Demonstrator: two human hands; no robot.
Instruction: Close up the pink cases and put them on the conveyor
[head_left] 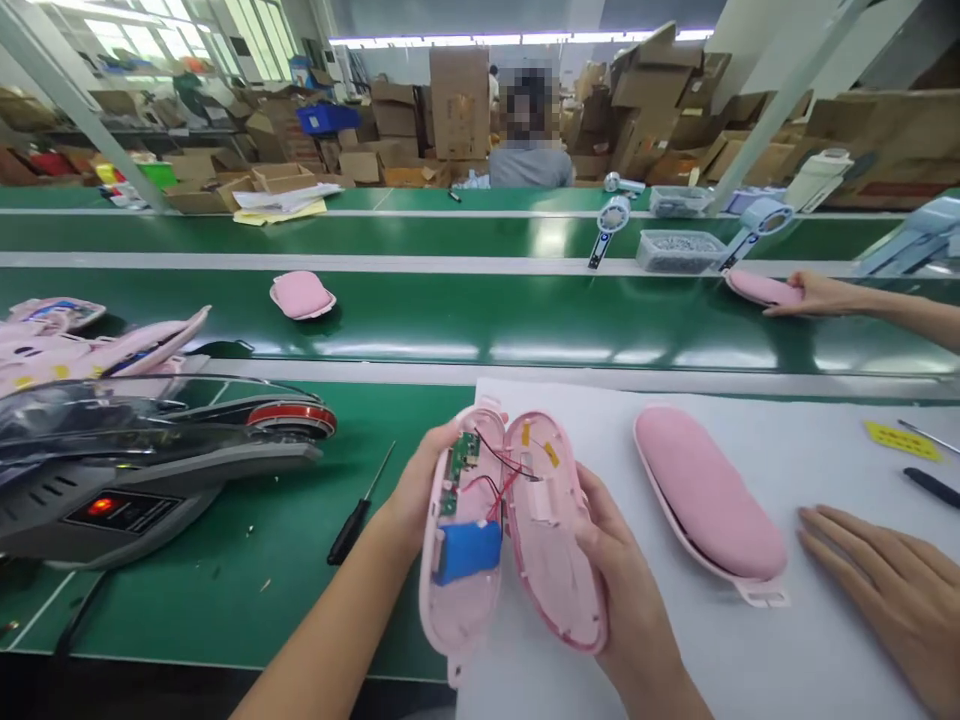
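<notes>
My left hand (pixel 409 490) holds the left half of an opened pink shell (pixel 461 590), which carries a green circuit board (pixel 459 462) and a blue battery (pixel 466 550). My right hand (pixel 619 575) holds the right half (pixel 555 540), joined to the other by red and black wires (pixel 501 475). Both halves lie face up, side by side, over the edge of a white sheet (pixel 825 650). A closed pink unit (pixel 709 495) rests on that sheet just right of my right hand.
A black screwdriver (pixel 358 510) lies on the green table left of my hands. A grey machine (pixel 135 465) with a red light stands at far left, with pink shells (pixel 67 345) behind it. A co-worker's hand (pixel 900 585) rests at right; another hand (pixel 814 295) touches a pink unit on the conveyor (pixel 525 325).
</notes>
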